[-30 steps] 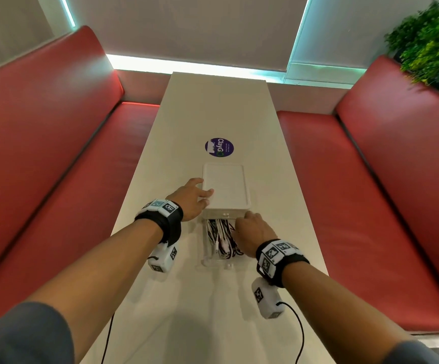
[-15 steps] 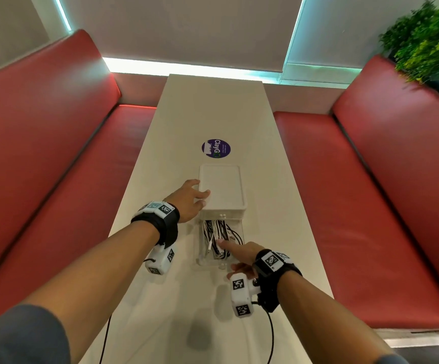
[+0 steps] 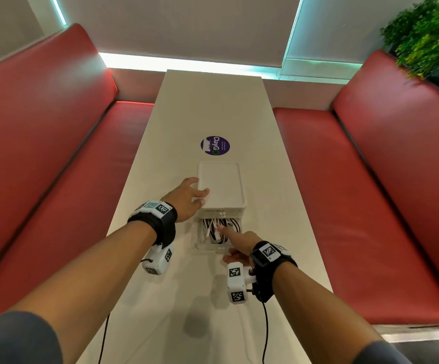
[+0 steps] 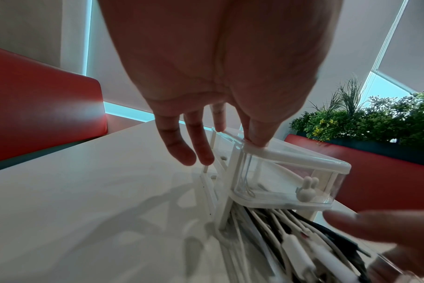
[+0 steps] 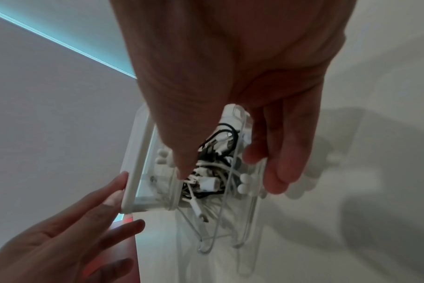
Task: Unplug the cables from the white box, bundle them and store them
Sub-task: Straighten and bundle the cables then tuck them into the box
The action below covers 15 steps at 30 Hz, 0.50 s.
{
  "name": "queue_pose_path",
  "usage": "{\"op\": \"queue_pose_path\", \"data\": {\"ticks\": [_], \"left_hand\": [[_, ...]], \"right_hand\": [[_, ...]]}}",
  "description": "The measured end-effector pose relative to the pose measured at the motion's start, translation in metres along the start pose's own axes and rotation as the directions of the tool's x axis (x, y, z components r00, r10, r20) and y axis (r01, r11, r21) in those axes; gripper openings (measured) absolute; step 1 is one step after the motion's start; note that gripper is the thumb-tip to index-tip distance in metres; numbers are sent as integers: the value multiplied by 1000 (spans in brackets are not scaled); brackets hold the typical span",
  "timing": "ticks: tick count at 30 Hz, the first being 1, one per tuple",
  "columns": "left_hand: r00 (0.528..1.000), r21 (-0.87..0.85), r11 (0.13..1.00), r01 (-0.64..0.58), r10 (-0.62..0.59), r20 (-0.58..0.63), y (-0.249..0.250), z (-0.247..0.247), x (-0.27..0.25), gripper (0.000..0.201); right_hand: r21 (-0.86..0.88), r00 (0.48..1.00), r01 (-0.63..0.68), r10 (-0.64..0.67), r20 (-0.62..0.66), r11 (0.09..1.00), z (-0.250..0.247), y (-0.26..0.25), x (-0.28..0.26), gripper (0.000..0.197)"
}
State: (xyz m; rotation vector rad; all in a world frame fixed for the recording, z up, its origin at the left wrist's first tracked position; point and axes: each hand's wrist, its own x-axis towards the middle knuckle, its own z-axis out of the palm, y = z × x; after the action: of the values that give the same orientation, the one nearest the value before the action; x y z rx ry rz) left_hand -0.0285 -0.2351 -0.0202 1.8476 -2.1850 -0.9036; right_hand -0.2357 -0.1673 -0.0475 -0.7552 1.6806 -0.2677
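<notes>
Seen from the head camera: long pale table [image 3: 213, 101] running up the middle of the frame, red bench seats [image 3: 42, 127] on both sides, green plant [image 3: 428, 32] at upper right, round purple sticker [image 3: 215, 145] above centre. White box [image 3: 221, 186] just below the sticker, at frame centre, with a clear drawer [image 3: 217, 236] pulled out toward the lower edge, full of tangled black and white cables [image 3: 219, 229].

Left hand [image 3: 185, 199] at the box's left edge, fingers loosely spread and nearly straight, thumb on the lid's near left corner, fingertips [image 4: 182, 153] down along the side wall.

Right hand [image 3: 239, 245] below the box, over the drawer, index finger extended straight with its tip on the cables, other fingers loosely bent beside the drawer's right wall, nothing gripped. In the right wrist view, the fingertip [image 5: 182, 168] pressing into the cable bundle near a white plug.

Black wrist straps with white marker blocks on both forearms.
</notes>
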Motion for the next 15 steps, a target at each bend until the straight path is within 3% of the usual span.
{"op": "queue_pose_path", "data": {"ticks": [3, 5, 10, 15], "left_hand": [[1000, -14, 1000, -6, 6, -2, 0, 0, 0, 41], [1000, -17, 1000, -8, 8, -4, -1, 0, 0, 41], [1000, -28, 1000, -9, 9, 2, -2, 0, -1, 40], [1000, -55, 998, -12, 12, 5, -1, 0, -1, 40]], "right_hand": [[105, 999, 5, -10, 47, 994, -5, 0, 6, 45], [87, 999, 5, -9, 45, 996, -8, 1, 10, 36], [86, 1000, 9, -7, -17, 996, -1, 5, 19, 36], [198, 1000, 7, -2, -27, 980, -4, 1, 27, 35]]}}
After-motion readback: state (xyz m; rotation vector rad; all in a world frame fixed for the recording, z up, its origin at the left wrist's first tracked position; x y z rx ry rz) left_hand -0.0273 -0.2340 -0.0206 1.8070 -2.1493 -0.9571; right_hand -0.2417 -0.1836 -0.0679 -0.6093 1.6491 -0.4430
